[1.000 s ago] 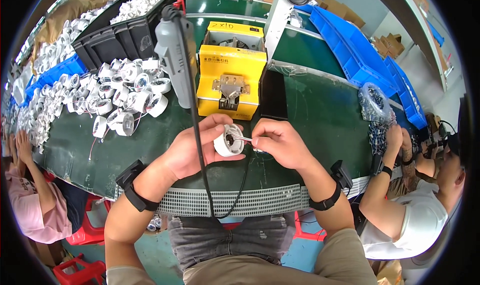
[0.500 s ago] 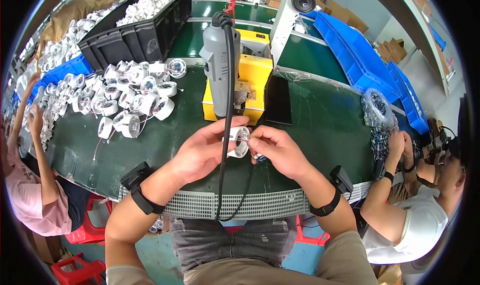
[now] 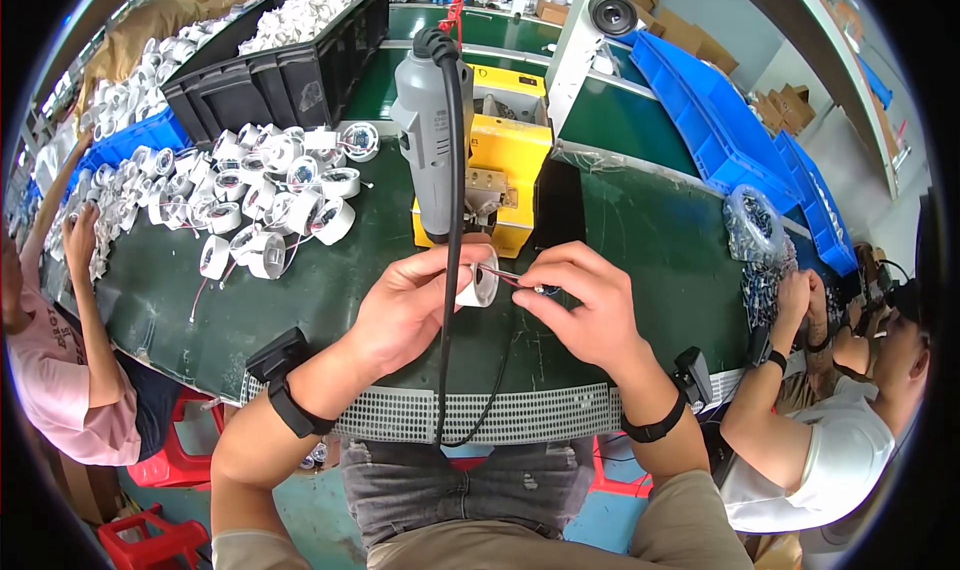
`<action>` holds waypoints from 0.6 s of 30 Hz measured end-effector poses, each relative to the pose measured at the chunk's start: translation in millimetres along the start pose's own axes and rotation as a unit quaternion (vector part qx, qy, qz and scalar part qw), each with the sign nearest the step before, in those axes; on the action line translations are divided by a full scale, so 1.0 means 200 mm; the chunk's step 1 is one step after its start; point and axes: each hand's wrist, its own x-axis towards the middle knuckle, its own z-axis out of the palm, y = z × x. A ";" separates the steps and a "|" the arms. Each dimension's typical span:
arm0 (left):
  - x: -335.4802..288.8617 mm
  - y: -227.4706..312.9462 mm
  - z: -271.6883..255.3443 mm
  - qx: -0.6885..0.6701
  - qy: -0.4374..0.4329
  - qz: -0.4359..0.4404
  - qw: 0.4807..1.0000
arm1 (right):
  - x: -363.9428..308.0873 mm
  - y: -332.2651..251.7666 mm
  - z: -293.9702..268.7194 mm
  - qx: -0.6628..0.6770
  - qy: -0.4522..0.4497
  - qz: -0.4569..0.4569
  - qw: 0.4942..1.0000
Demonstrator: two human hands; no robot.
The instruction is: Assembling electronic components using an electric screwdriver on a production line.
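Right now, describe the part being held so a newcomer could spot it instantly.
Start at the yellow box-shaped machine on the green work surface; just in front of it, behind the hanging black cable, is the small white plastic ring housing. Unlike the loose white housings piled to the left, it sits in the left hand, with the right hand pinching its thin wires.

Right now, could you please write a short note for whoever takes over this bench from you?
Left hand: holds a white round housing above the green belt.
Right hand: pinches the thin wires coming out of the housing.
A grey power screwdriver hangs just ahead, its black cord crossing the left hand; a yellow fixture stands behind it.
Done: cannot tell from here.
Left: a pile of similar housings lies on the belt to the left.
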 end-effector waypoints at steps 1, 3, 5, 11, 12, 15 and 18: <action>0.00 0.00 0.00 -0.006 0.004 0.017 1.000 | 0.00 0.00 0.00 0.001 -0.001 0.000 1.000; 0.00 -0.01 -0.04 0.008 -0.021 0.028 0.999 | -0.01 -0.02 -0.01 0.185 -0.024 0.214 0.959; 0.01 -0.02 -0.05 0.020 -0.048 0.035 0.998 | -0.01 -0.04 -0.01 0.323 -0.053 0.317 0.890; 0.01 0.00 -0.01 0.004 -0.104 0.012 0.995 | -0.02 -0.04 0.10 0.415 -0.012 0.253 0.874; 0.01 0.00 -0.01 0.004 -0.103 0.012 0.995 | -0.02 -0.05 0.11 0.411 0.017 0.236 0.881; 0.00 0.00 0.03 0.019 -0.126 -0.014 0.992 | -0.03 -0.07 0.13 0.379 0.031 0.262 0.887; 0.00 0.00 0.02 0.012 -0.132 -0.027 0.991 | -0.05 -0.07 0.17 0.284 0.071 0.195 0.936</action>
